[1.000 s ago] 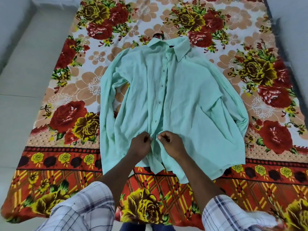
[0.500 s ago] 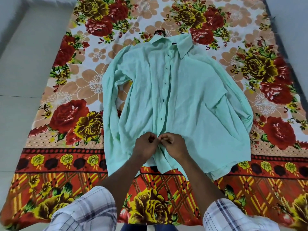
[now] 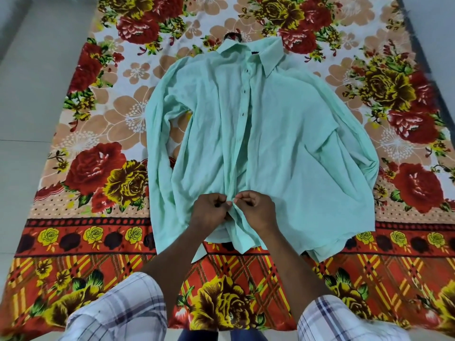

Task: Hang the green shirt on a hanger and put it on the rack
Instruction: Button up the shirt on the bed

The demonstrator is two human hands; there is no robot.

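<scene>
- Little is changed from a moment ago. Both hands are kept at the same low spot on the green shirt (image 3: pixel 283 143), but the fingertips, which were a bit apart, are now brought together.
- The shirt itself is not moved. It is still laid flat on the flowery blanket (image 3: pixel 98 168), spread out beyond the hands, with its bottom edge just under the wrists.
- From this it is judged that a low button is being done up. The rack step is not yet begun.
- The left hand (image 3: pixel 209 212) is curled, and one front edge of the shirt is pinched by its thumb and fingers.
- The right hand (image 3: pixel 258 210) is curled too. The other front edge is pinched by its thumb and first finger, right beside the left hand.
- A row of dark buttons (image 3: pixel 243 114) is seen running away from the hands toward the collar.
- The dark hook of the hanger (image 3: pixel 232 35) is seen poking out past the collar, far beyond the hands. So the hanger is judged to be inside the shirt already.
- No rack is seen.
</scene>
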